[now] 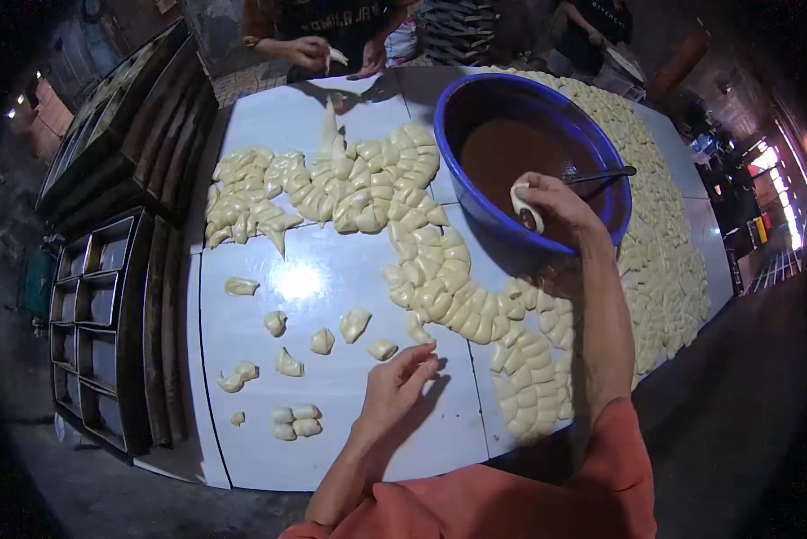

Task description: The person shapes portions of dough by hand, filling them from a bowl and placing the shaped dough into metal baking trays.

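Note:
At the rim of a blue tub (464,184) of brown filling, my right hand (560,205) grips a flattened dough piece (517,199). Some brown filling shows on that dough. My left hand (396,386) hovers low over the white tabletop (349,454), its fingers apart with nothing between them. Just past its fingertips sits a dough piece (418,327) at the edge of a long band of dough pieces (439,269). Several loose dough lumps (322,340) lie left of that hand, and a small cluster of smooth, shaped rolls (295,422) sits nearer me.
A dark-handled utensil (598,174) rests in the tub. Many more dough pieces (664,242) cover the table's right side. Stacked metal baking pans (98,296) stand along the left edge. Across the table, a co-worker's hands (312,54) handle dough; another person stands at the far right.

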### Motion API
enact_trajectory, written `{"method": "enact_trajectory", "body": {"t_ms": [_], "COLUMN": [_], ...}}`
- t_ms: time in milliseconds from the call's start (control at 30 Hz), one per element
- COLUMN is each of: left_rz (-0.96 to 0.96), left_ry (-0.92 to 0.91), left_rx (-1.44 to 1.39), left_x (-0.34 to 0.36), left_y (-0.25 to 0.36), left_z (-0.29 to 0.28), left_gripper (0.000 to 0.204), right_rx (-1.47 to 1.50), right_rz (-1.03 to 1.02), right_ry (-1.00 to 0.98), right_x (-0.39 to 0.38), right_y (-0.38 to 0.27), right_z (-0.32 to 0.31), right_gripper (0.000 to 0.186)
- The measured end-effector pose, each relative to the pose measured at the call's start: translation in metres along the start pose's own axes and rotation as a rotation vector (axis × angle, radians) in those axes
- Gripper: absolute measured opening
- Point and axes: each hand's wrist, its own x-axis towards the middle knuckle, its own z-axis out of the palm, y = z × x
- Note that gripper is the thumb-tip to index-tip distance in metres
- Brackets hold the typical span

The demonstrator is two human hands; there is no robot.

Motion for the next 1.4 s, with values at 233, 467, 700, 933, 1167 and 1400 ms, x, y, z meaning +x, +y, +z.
{"method": "enact_trajectory", "body": {"t_ms": [233, 467, 700, 933, 1167, 1400], "left_rz": [0.071, 0.018, 0.048, -0.038, -0.027, 0.151], "left_ry": [-0.17, -0.084, 0.242, 0.257, 0.139, 0.103], "left_rx": [-0.222, -0.783, -0.655, -0.559, -0.402, -0.266], "left_x": [0.031, 0.012, -0.023, -0.048, -0.052, -0.072], "left_y": [0.057, 0.057, 0.027, 0.035, 0.047, 0.044], "left_z": [0.01, -0.015, -0.083, -0.1, -0.145, -0.14], "left_gripper": [0.044, 0.042, 0.031, 0.04, 0.034, 0.031], "right_rx": [0.524, 0.773, 0.101, -0.329, 0.338, -0.06], "right_rz": [-0.196, -0.14, -0.324, -0.618, -0.133, -0.663], "right_ry": [0.151, 0.005, 0.123, 0.42, 0.019, 0.146], "right_x": [-0.049, -0.08, -0.106, -0.102, -0.125, -0.113], "right_y": [-0.01, 0.054, 0.08, 0.107, 0.074, 0.107], "right_z": [0.104, 0.212, 0.298, 0.349, 0.359, 0.355], "right_gripper": [0.016, 0.025, 0.066, 0.022, 0.029, 0.032]}}
